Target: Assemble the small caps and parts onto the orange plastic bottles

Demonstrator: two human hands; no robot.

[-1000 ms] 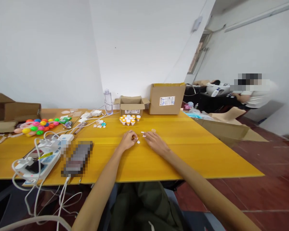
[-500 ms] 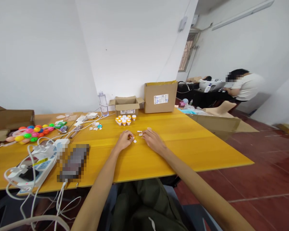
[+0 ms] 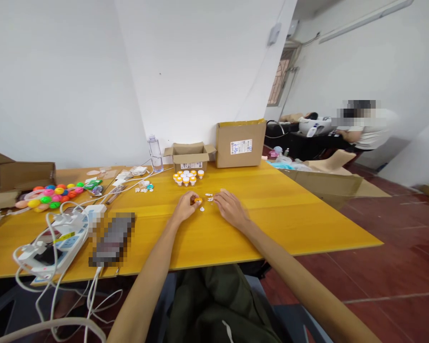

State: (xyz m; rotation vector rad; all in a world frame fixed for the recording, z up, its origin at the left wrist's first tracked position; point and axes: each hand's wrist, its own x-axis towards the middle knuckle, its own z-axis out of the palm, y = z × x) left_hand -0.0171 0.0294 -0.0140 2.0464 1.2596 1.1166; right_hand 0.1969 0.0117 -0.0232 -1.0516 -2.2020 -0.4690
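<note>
My left hand (image 3: 186, 206) rests on the yellow table (image 3: 289, 214) with its fingers closed around a small orange piece (image 3: 198, 200). My right hand (image 3: 229, 207) lies flat beside it, fingertips touching small white parts (image 3: 209, 196) on the table. One white part (image 3: 202, 208) lies between the two hands. Farther back stands a cluster of small orange-and-white caps (image 3: 187, 177) in front of a small open cardboard box (image 3: 189, 156).
A larger cardboard box (image 3: 240, 144) and a clear water bottle (image 3: 153, 153) stand at the back edge. Coloured balls (image 3: 52, 194), a power strip with white cables (image 3: 59, 238) and a dark phone (image 3: 111, 239) lie at the left. Another person (image 3: 364, 128) sits at the far right.
The view has shifted slightly. Both hands stay at the same spot on the table; the left fingers keep working the small orange piece.
</note>
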